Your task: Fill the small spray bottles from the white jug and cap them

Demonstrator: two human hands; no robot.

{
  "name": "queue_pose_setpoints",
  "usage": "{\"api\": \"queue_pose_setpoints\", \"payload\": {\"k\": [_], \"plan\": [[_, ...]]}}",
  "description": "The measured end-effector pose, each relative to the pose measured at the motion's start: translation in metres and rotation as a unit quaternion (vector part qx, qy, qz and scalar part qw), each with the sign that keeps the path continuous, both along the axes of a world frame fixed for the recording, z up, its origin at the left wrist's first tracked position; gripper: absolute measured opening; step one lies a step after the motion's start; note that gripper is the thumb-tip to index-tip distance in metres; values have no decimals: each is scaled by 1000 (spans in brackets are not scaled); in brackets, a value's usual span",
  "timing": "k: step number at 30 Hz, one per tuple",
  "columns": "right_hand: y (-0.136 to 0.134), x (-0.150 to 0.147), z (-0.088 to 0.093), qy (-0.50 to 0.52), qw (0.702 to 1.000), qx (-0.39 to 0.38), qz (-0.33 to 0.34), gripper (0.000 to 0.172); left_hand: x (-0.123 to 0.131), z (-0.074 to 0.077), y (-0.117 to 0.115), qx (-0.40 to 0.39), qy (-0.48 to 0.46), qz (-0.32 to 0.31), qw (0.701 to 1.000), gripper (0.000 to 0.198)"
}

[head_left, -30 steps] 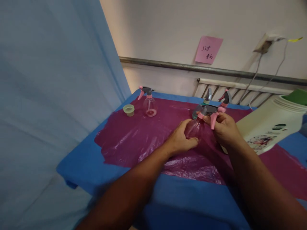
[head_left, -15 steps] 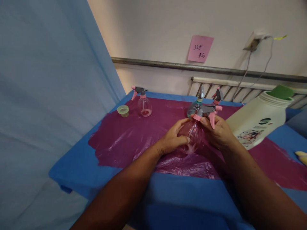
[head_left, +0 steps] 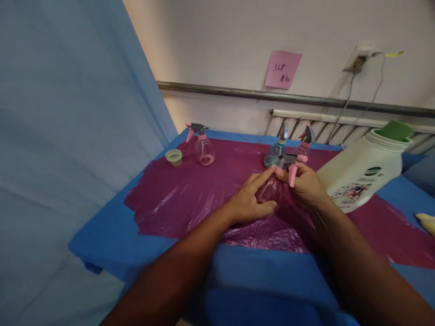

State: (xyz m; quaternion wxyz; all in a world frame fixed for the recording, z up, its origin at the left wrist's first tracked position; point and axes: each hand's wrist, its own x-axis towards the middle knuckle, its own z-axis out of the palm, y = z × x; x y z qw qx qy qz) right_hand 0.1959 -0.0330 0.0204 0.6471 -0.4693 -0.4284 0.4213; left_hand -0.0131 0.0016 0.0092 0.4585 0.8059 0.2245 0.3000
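The left hand (head_left: 250, 202) and right hand (head_left: 308, 186) hold a spray bottle (head_left: 270, 190).

Glossy crinkled plastic sheet (head_left: 183, 194), smooth clear-plastic spray bottle (head_left: 272, 191), matt cloth (head_left: 105, 231), metal rail (head_left: 238, 92)

My bare left forearm (head_left: 176, 271) reaches up from the lower left, my right forearm (head_left: 370, 267) from the lower right, and they converge ahead of me. My left hand (head_left: 249, 201) is curved in a loose grasp: index finger (head_left: 263, 178) stretched forward, thumb (head_left: 267, 209) pointing right, well below it. My right hand (head_left: 307, 185) bends leftward at the wrist (head_left: 326, 210), fingers curled, thumb tip close beside my left index fingertip.
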Motion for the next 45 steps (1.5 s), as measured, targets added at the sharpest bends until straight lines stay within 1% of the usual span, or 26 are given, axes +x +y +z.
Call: {"api": "queue_pose_setpoints", "payload": {"k": [2, 5, 8, 10, 13, 16, 19, 22, 26, 30, 32, 34, 36, 39, 42, 45], "plan": [[-1, 1, 2, -56, 998, 0, -12, 55, 1, -2, 0, 0, -1, -1, 1000, 109], [-2, 4, 4, -147, 988, -6, -39, 55, 2, -5, 1, 3, -6, 0, 1000, 109], [-2, 5, 2, -185, 980, -15, -73, 57, 3, -6, 3, 4, -13, 4, 1000, 106], [-2, 3, -1, -170, 983, 2, -72, 58, 3, -5, 4, 5, -29, 10, 1000, 104], [-1, 0, -6, -97, 994, 48, -23, 60, 1, -2, 5, 5, -47, 25, 999, 103], [-1, -2, -9, -57, 996, 75, 5, 50, 0, 1, 4, 3, -47, 28, 998, 104], [-2, -5, -8, -71, 995, 74, -2, 44, 0, 3, 4, 3, -46, 19, 999, 103], [-3, -9, -6, -61, 997, 54, -18, 48, 0, 2, 3, 2, -40, 21, 999, 104], [-1, -11, -7, -34, 998, 46, -34, 57, 0, -3, 2, 6, -33, 24, 999, 107], [1, -6, -11, -84, 994, 35, -57, 57, 2, -9, 3, 22, -47, 4, 999, 108], [1, -4, -12, -103, 992, 32, -62, 57, 2, -10, 3, 23, -54, -1, 998, 109], [0, -4, -12, -94, 993, 48, -55, 58, 2, -8, 4, 21, -55, 0, 998, 108], [-1, -6, -12, -73, 994, 73, -31, 59, 0, -4, 4, 19, -53, 9, 998, 107], [-1, -10, -14, -65, 994, 93, 3, 55, -2, 2, 3, 14, -50, 22, 998, 105], [-2, -14, -15, -70, 993, 97, -8, 50, -3, 5, 3, 7, -41, 26, 999, 104], [-1, -16, -14, -64, 994, 89, -30, 49, -3, 3, 3, 5, -33, 33, 999, 106]]}}
